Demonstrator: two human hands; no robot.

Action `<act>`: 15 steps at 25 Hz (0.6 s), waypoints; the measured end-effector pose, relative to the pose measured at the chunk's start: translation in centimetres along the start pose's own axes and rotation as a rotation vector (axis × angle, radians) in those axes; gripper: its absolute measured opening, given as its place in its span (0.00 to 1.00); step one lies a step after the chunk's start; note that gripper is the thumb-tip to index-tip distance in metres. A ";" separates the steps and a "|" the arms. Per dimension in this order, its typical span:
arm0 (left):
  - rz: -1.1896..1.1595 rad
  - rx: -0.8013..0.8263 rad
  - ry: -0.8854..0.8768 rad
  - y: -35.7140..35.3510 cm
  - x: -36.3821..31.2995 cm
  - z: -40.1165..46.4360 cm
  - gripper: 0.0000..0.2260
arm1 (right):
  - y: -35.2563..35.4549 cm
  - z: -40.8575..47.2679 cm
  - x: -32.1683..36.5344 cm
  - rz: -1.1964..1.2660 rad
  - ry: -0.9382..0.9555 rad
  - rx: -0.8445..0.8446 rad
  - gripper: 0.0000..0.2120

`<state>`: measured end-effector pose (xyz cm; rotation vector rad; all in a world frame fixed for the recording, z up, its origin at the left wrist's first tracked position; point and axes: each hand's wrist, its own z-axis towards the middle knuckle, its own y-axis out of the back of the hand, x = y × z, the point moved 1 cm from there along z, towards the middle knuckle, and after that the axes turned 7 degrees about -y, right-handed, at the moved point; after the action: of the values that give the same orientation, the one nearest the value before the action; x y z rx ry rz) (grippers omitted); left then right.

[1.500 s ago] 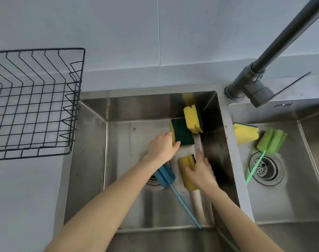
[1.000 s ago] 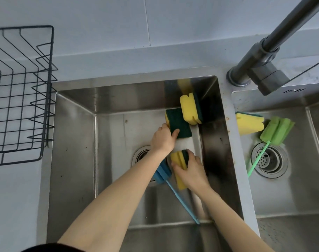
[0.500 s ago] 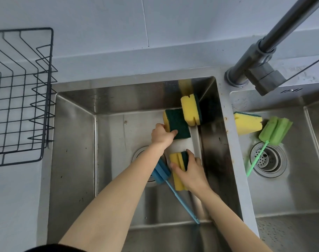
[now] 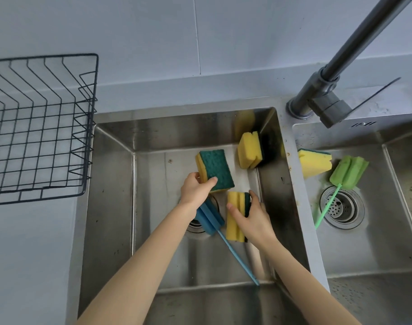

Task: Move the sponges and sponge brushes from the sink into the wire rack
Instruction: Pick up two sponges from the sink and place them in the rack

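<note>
Risk: left hand (image 4: 195, 192) pinches green-faced sponge (image 4: 215, 170) by one corner, right hand (image 4: 251, 219) clasps ridged sponge (image 4: 235, 216); wet foam could slip.

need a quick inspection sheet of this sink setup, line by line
surface: steel double sink set in a grey counter
job's things: wire rack on the counter left of the sink, nothing in it; left basin has three sponges and a blue sponge brush; right basin has a yellow sponge and green sponge brush
clutter: nothing seen
grips: left hand holds the green-faced sponge; right hand grips a yellow sponge
cables: nothing seen
surroundings: faucet, tiled wall
</note>
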<state>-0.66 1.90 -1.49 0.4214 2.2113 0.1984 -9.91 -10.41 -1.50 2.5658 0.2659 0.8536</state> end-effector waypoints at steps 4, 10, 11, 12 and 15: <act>-0.077 -0.081 0.001 1.7 1.1 -2.9 0.18 | 0.4 -1.8 0.6 -0.022 0.025 -0.026 0.39; -0.222 -0.047 0.009 2.6 2.6 -7.0 0.17 | 1.0 -4.0 1.2 -0.004 0.013 -0.073 0.38; -0.243 -0.034 -0.003 2.8 2.6 -7.5 0.16 | 1.1 -4.4 1.5 0.004 0.011 -0.076 0.38; -0.265 -0.019 -0.016 3.1 2.5 -8.0 0.15 | 1.1 -4.8 1.7 0.006 0.012 -0.080 0.39; -0.333 0.034 -0.062 4.1 1.8 -9.5 0.08 | 1.4 -5.9 2.6 -0.008 0.036 -0.108 0.40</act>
<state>-8.18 6.45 4.28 0.0717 2.1878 -0.0313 -11.33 -8.91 4.78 2.4501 0.2343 0.8879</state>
